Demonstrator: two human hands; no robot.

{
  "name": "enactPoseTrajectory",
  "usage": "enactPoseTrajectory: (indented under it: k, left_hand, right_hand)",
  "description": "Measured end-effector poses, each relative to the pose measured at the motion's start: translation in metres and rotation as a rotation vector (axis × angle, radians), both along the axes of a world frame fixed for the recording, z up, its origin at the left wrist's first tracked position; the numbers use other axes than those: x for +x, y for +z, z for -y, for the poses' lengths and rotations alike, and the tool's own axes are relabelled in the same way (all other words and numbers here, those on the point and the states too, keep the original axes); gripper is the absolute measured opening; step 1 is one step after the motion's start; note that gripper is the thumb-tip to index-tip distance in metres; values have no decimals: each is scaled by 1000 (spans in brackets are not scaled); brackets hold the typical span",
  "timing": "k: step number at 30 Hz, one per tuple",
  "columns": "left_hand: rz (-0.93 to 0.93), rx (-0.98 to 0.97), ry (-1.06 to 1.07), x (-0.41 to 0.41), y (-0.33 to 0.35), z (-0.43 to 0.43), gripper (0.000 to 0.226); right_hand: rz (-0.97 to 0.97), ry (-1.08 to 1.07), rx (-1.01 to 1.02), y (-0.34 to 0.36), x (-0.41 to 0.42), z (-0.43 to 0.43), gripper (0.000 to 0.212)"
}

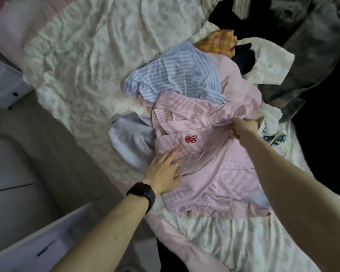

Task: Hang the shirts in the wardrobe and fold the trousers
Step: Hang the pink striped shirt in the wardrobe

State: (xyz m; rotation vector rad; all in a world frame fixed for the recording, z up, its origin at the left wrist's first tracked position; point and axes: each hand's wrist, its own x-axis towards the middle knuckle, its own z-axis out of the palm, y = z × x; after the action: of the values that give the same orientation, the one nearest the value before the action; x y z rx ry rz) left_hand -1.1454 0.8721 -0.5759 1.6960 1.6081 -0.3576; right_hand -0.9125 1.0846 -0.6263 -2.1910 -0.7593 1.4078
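Note:
A pink striped shirt point(208, 154) with a small red emblem lies crumpled on the bed point(86, 55), on top of a pile of clothes. My left hand point(164, 171), a dark watch on its wrist, rests flat on the shirt's front with fingers straight. My right hand point(243, 128) grips a bunch of the shirt's fabric at its upper right edge. A blue striped shirt point(177, 73) lies just behind the pink one. A pale blue garment point(130, 138) sticks out on the left under it.
More clothes lie heaped at the back right: an orange checked piece point(218, 43), black garments point(243, 57), white cloth point(269, 61) and a grey patterned item point(312, 46). A white drawer unit point(2, 85) stands left of the bed, and white furniture point(37, 244) at lower left.

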Motion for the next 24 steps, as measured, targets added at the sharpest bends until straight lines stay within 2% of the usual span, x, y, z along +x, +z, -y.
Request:
enactPoseTrajectory:
  k: [2,5,10,12,14,16,20,21,24]
  left_hand:
    - [13,-23,50,-3,13,-5,63]
    - [105,17,253,-11,49,-15,63]
    - [277,391,479,-34,146,-29,71]
    - [334,529,481,-46,188,-23,83]
    - [340,613,421,-59,227,-2,90]
    - [315,658,364,-68,254,21,80]
    - [343,830,500,-94,307,89,24]
    - [327,868,546,-102,321,106,17]
    - [305,973,680,-127,373,164,15]
  right_hand:
    - [-17,-11,54,19,-8,6,17]
    - [-68,58,220,68,-23,34,16]
    - [-121,469,505,193,-47,98,17]
    - [-169,637,577,243,-56,124,26]
    - [-220,827,601,290,-72,149,19]
    - [-207,1006,643,329,-89,165,19]
    - [-161,1268,784,407,-133,202,22]
    - [-153,1293,827,422,-144,210,23]
    - [-79,1310,1011,461,-176,242,21]
